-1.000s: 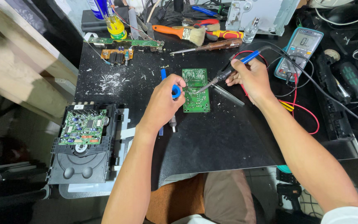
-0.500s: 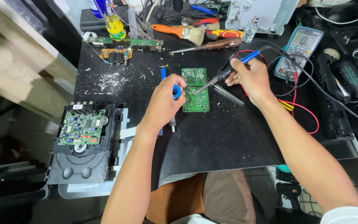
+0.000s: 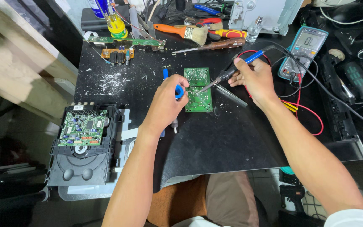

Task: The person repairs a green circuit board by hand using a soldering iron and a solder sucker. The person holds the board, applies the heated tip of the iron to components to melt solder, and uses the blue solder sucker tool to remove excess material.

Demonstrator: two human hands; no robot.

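Green circuit board [image 3: 198,89] lies on the black worktop [image 3: 215,138]; right hand [image 3: 255,80] fingers grip a soldering iron [image 3: 232,72], tip on it, left hand [image 3: 167,105] fingers pinch a blue desoldering pump [image 3: 178,91] beside it.

You had only one view, the camera on your head, and it looked steeply down and forward over your own forearms onto the mat [image 3: 215,143]. It sat close enough that both arms ran in from the bottom edge and your left hand [image 3: 164,105] and right hand [image 3: 253,77] met just above the middle, over the board [image 3: 198,89]. Beyond your hands it reached the tools at the far edge; left of your left hand, the open drive [image 3: 82,147]; right of your right hand, the meter [image 3: 303,52].
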